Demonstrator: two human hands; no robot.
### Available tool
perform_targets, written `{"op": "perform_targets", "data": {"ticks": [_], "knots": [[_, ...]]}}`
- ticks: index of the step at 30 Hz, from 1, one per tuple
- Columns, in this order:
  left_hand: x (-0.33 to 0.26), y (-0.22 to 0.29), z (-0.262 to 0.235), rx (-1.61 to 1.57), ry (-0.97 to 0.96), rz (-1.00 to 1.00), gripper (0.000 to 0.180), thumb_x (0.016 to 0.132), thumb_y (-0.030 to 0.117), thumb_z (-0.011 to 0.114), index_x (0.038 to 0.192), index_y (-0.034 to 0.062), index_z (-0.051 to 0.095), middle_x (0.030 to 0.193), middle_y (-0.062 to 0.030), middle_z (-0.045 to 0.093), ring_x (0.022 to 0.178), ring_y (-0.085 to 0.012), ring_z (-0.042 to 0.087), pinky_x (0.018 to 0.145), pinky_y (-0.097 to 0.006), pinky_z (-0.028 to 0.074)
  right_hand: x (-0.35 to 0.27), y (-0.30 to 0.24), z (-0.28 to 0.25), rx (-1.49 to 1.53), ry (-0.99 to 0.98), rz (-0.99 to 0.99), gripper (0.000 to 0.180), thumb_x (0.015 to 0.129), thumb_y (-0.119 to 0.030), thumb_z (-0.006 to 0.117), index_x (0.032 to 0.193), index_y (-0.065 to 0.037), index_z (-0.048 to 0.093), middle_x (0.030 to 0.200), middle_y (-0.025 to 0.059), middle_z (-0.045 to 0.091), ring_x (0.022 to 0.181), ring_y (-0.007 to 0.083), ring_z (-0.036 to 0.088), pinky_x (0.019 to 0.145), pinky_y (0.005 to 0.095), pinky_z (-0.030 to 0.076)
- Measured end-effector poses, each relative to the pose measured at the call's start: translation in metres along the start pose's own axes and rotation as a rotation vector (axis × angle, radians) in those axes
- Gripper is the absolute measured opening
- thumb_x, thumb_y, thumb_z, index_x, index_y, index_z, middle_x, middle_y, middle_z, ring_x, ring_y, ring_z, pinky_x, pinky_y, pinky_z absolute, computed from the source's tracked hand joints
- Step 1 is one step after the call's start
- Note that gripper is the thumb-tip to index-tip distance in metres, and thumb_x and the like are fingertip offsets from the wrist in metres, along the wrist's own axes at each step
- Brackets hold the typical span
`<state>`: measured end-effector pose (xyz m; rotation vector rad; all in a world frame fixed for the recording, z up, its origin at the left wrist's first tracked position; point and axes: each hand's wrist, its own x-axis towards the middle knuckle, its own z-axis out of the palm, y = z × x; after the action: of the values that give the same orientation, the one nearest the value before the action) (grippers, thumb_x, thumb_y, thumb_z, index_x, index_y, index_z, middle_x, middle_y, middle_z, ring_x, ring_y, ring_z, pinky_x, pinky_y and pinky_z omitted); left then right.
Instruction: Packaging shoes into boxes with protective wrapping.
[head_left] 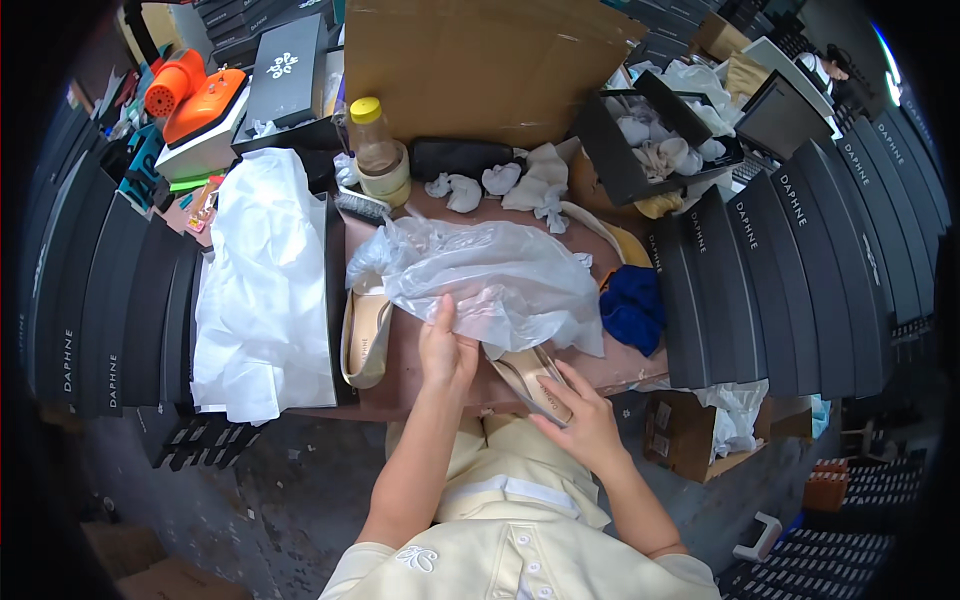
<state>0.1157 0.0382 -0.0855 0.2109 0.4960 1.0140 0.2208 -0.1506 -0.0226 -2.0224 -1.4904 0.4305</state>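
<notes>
1. Bagging looks partly done: the beige shoe (535,385) has its front end under the mouth of the clear plastic bag (490,280), its rear end outside.
2. Left hand (447,350) pinches the bag's lower edge, fingers curled closed on the film.
3. Right hand (585,425) grips the shoe at the table's (400,385) near edge.
4. Second beige shoe (365,340) lies unbagged beside white wrapping paper (260,290), judged still left.

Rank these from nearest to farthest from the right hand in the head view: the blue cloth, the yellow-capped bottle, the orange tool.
1. Blue cloth: just up and right of the right hand, on the table's right edge.
2. Yellow-capped bottle: at the table's back, left of centre.
3. Orange tool: far back-left corner, on a white box.
</notes>
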Motion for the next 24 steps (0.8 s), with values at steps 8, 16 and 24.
{"op": "perform_targets", "data": {"ticks": [8,16,24], "knots": [[0.004,0.007,-0.012,0.095,0.051,0.018,0.030,0.095,0.007,0.043,0.123,-0.0046,0.041,0.119,-0.0176,0.053,0.106,-0.0288,0.057,0.093,-0.043,0.049,-0.059,0.001,-0.087,0.280,-0.252,0.188,0.025,0.067,-0.016,0.077,0.068,0.005,0.064,0.116,0.0236,0.059,0.096,0.0283,0.065,0.077,0.0301,0.050],[-0.080,-0.054,-0.008,0.107,0.206,0.013,0.031,0.098,0.020,0.044,0.118,-0.0035,0.047,0.115,-0.0131,0.055,0.100,-0.0210,0.058,0.087,-0.033,0.050,-0.086,-0.042,-0.082,0.419,0.063,0.374,0.025,0.069,-0.012,0.075,0.063,0.007,0.060,0.104,0.0317,0.061,0.086,0.0231,0.068,0.065,0.0266,0.050],[-0.119,-0.069,-0.053,0.129,0.098,-0.024,0.041,0.096,0.027,0.048,0.125,-0.0020,0.042,0.117,-0.0146,0.055,0.092,-0.0192,0.059,0.078,-0.027,0.047,-0.047,-0.084,-0.035,-0.103,0.065,0.213,0.033,0.072,-0.025,0.075,0.071,0.006,0.064,0.097,0.0281,0.063,0.060,0.0280,0.066,0.053,0.0310,0.051]]}}
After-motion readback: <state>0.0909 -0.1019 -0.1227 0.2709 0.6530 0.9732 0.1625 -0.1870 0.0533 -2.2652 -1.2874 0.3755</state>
